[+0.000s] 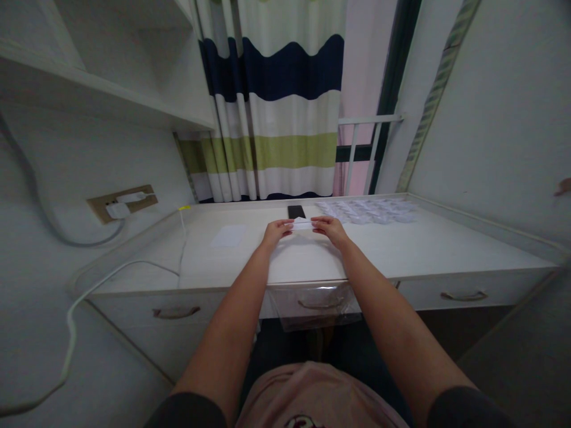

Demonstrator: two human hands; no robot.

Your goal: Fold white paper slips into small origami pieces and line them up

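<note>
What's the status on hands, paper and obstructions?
Left hand and right hand pinching opposite ends of white paper. Paper looks folded. Dark flat object on desk just beyond; nothing visibly blocking the hands.

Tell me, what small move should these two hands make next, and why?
Perhaps lower the white paper onto the desk and press it flat: the left hand and right hand pinch its opposite ends, it appears folded with a small peak at its top, and the desk's flat surface lies beneath.
</note>
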